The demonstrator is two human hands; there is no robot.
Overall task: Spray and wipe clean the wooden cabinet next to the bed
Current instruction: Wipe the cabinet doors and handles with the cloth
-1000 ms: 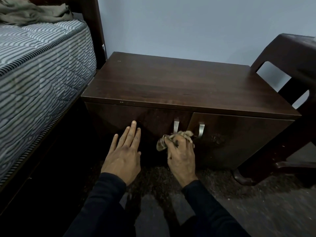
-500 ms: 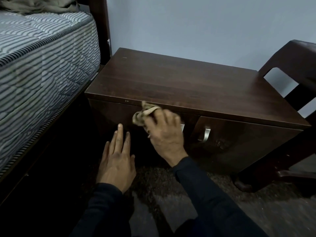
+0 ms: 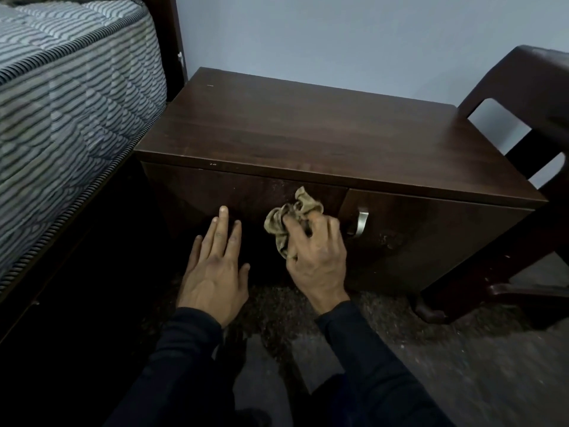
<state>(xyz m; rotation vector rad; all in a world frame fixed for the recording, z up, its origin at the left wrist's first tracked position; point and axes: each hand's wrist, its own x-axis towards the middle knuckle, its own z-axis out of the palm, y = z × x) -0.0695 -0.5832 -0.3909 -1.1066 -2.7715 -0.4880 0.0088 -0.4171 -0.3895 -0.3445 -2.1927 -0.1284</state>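
Head view: right hand [image 3: 314,257] is bunching a tan cloth [image 3: 291,220] in its fingers against the cabinet [image 3: 308,131] front beside the bed [image 3: 61,103]; left hand [image 3: 215,269] is resting flat, fingers loosely spread.

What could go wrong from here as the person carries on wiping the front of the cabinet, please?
1. The crumpled cloth in the right hand sits close to the metal handle; a loose fold might snag on it.
2. The left hand lies flat against the left door, so that patch may go unwiped.
3. The marks on the right door could be missed in this dim light.
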